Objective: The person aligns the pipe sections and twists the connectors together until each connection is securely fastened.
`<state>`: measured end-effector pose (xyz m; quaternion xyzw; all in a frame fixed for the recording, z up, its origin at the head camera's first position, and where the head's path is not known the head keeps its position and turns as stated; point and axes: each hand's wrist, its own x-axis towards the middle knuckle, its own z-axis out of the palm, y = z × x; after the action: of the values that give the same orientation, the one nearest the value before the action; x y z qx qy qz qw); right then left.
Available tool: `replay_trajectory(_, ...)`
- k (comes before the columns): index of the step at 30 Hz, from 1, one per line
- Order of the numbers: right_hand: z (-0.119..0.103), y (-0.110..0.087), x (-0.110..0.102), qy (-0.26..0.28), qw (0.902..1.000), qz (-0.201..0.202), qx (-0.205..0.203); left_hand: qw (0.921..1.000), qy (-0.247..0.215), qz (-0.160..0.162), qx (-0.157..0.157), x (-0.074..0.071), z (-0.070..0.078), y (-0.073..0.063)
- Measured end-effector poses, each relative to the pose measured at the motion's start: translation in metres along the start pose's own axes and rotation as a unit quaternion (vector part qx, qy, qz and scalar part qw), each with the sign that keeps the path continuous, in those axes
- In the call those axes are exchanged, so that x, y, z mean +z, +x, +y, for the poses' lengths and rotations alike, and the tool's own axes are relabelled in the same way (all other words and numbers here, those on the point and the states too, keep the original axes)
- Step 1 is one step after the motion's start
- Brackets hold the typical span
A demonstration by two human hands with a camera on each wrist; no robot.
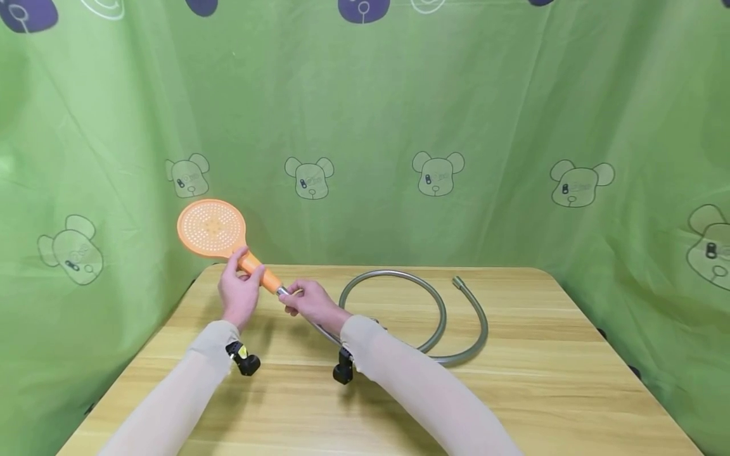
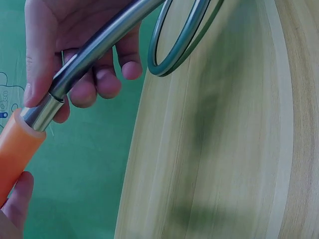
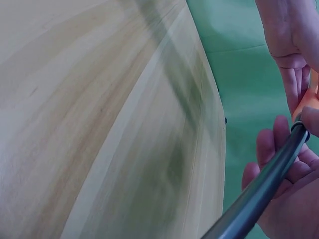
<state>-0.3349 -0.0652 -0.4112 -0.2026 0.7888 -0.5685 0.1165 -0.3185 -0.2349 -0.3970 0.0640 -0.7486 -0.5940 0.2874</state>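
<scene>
An orange shower head with a round perforated face is raised above the table's back left. My left hand grips its orange handle, thumb on the near side. At the handle's lower end, my right hand pinches the metal end fitting of a grey shower hose. That fitting meets the handle's opening; how deep it sits I cannot tell. From there the hose runs behind my right wrist and lies in a loop on the table, its other end pointing up toward the back.
The wooden table has rounded back corners. Green curtains printed with bear heads hang behind it and on both sides. Small black cameras are strapped at both wrists.
</scene>
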Motion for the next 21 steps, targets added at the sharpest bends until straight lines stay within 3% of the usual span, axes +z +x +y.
replay_trajectory(8, 0.001, 0.001, -0.005, -0.030, 0.9995, -0.005, 0.000, 1.0000, -0.005, -0.004, -0.006, 0.000, -0.001, 0.001)
replay_trajectory(16, 0.004, 0.003, -0.012, -0.068, 0.9975, -0.001, -0.022, 0.9995, 0.027, -0.012, -0.009, -0.004, -0.007, 0.007)
replay_trajectory(21, 0.011, -0.003, -0.015, -0.083, 0.9962, 0.003, -0.028, 0.9986, 0.040, -0.024, -0.023, -0.004, -0.014, 0.003)
